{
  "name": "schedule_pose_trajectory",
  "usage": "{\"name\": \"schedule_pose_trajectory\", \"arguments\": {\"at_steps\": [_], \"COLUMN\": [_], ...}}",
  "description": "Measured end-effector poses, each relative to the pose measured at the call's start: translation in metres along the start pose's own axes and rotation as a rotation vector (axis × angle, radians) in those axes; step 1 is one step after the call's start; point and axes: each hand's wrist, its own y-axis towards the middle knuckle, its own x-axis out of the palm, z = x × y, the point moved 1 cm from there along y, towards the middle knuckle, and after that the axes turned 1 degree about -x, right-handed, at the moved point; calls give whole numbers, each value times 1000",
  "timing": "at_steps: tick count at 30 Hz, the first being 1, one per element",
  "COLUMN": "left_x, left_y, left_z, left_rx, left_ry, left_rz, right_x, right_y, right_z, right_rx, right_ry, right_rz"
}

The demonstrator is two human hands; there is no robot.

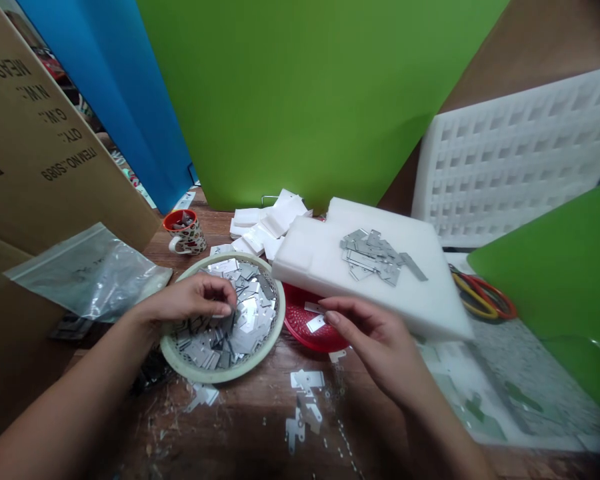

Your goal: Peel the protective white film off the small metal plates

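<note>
My left hand [207, 300] is over a pale green round basket [169, 357] heaped with flat silvery metal plates [250, 317]. Its fingers are curled in and the thumb is pressed towards them; whatever they pinch is hidden. Over a red basket [325, 343], partly under a white foam block [425, 260], my right hand [375, 340] has its thumb and forefinger close together at the end of a small metal plate [313, 307]. Another small plate [315, 324] shows just below it, within the red basket's outline.
A pile of metal plates [373, 257] lies on the foam block. Loose plates [305, 400] are scattered on the wooden table. Behind stand a patterned mug [187, 237] and white pads [273, 223]. Left is a clear plastic bag [90, 273]; right are orange-handled pliers or cutters [485, 297].
</note>
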Motion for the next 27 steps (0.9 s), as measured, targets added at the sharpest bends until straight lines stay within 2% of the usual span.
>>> {"name": "schedule_pose_trajectory", "arguments": {"at_steps": [2,4,5,8,12,15,18,21,27], "left_x": [-1,4,9,29,62,83,97,105,113], "left_y": [4,9,11,17,17,15,12,10,3], "left_z": [-3,-4,-4,-3,-3,-2,0,2,1], "left_rx": [12,24,25,26,17,15,36,42,18], "left_ry": [-241,-430,-491,-585,-673,-717,-792,-866,-915], "left_rz": [259,453,511,589,620,626,615,591,574], "right_x": [6,17,25,50,77,84,82,75,65], "right_y": [0,1,2,7,12,11,6,0,-7], "right_z": [1,3,4,10,18,22,21,19,19], "right_rx": [4,19,35,108,107,-34,-224,-357,-443], "right_ry": [27,79,117,247,312,125,-137,-281,-439], "right_rz": [-25,-71,-101,-160,-136,-31,47,52,11]}}
